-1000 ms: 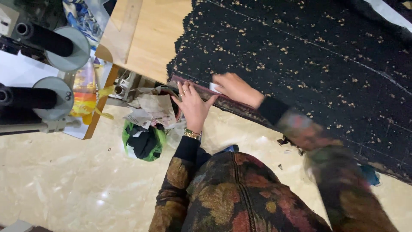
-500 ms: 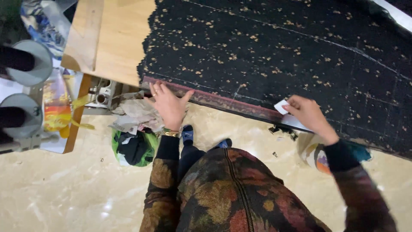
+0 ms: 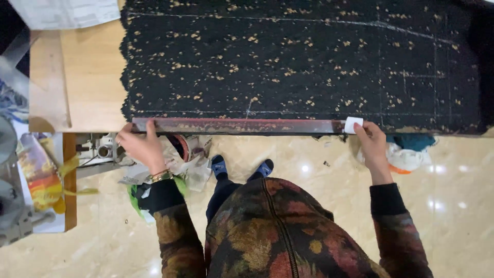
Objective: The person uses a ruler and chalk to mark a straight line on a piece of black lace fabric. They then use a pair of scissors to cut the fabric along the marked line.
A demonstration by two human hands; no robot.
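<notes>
A black fabric (image 3: 303, 62) flecked with tan, marked with thin chalk lines, lies spread over a wooden table (image 3: 85, 77). A long dark reddish ruler (image 3: 236, 125) lies along the fabric's near edge. My left hand (image 3: 141, 146) presses down on the ruler's left end. My right hand (image 3: 371, 146) pinches a small white piece of chalk (image 3: 353, 124) against the ruler's right end.
A white sheet of paper (image 3: 64, 11) lies at the table's back left. Under the table edge sit crumpled paper and a tape roll (image 3: 182, 149), a green bag (image 3: 136, 198) and cloth scraps (image 3: 409, 152) on the glossy floor. A machine part (image 3: 100, 152) and spools (image 3: 7, 144) stand at left.
My right hand slid rightward along the fabric's edge with the chalk to the ruler's far end. My left hand stayed on the ruler's left end, and the view shifted over the table.
</notes>
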